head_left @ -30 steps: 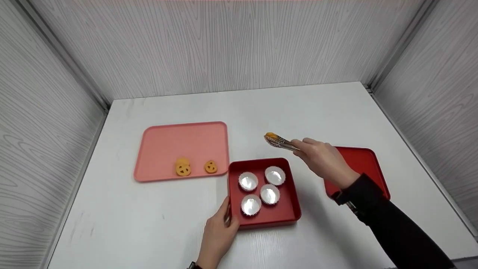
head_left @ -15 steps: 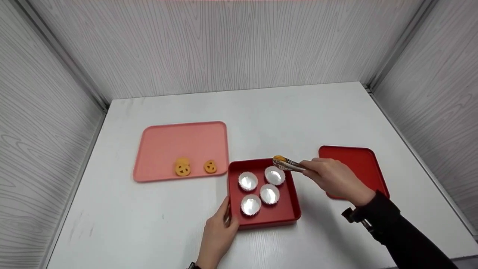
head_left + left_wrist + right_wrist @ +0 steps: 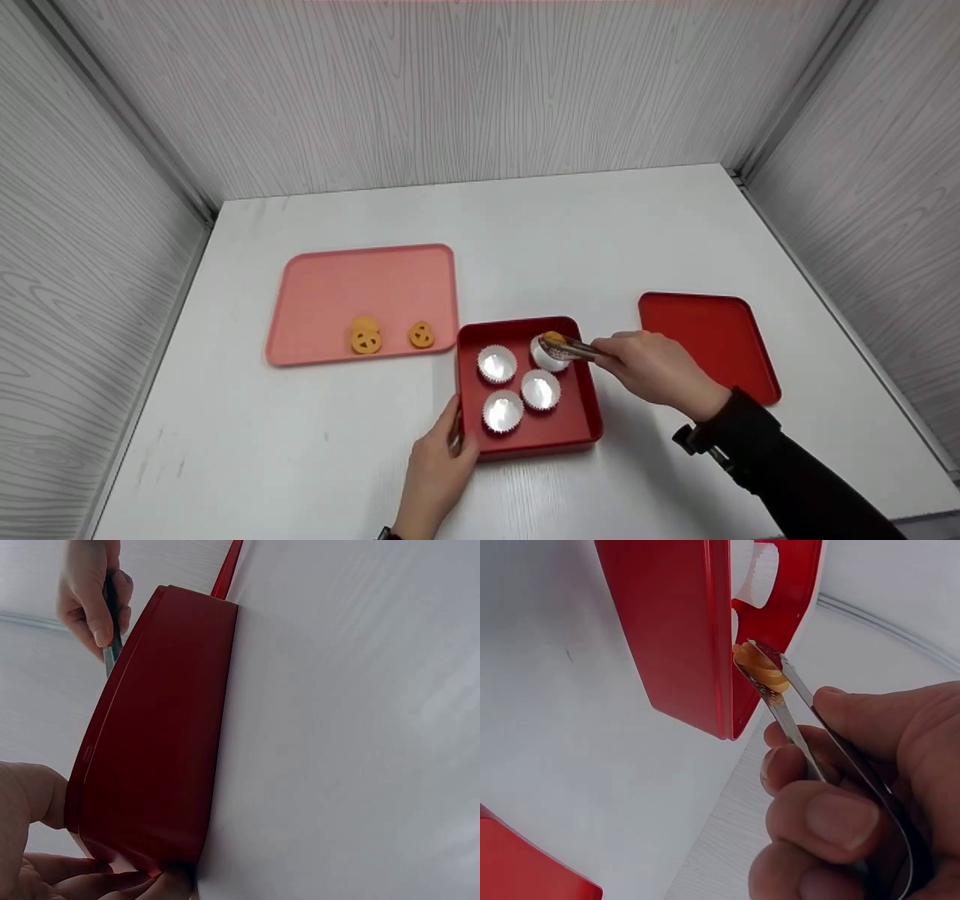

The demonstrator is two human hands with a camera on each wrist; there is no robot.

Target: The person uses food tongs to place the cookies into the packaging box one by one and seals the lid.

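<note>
Just right of and below the centre of the head view, the right hand (image 3: 651, 367) holds metal tongs (image 3: 579, 348), thumb on one arm and fingers curled against the other. The tips of the tongs pinch a golden-brown cookie (image 3: 554, 337) over the upper-right one of four white paper cups (image 3: 502, 412); whether the cookie touches that cup cannot be told. The cups stand apart or close together inside a square red box (image 3: 559, 431), in the lower middle of the frame. The left hand (image 3: 441, 465) grips the box's lower-left corner, thumb at the rim and fingers against the outer wall.

At left centre, a pink tray (image 3: 360, 285) bears a pretzel-shaped cookie (image 3: 421, 335) near its lower-right corner and, further left, two overlapping cookies (image 3: 366, 341). A shallow red tray (image 3: 709, 337) lies at right centre, partly behind the right hand. All rest on a white worktop (image 3: 262, 450).
</note>
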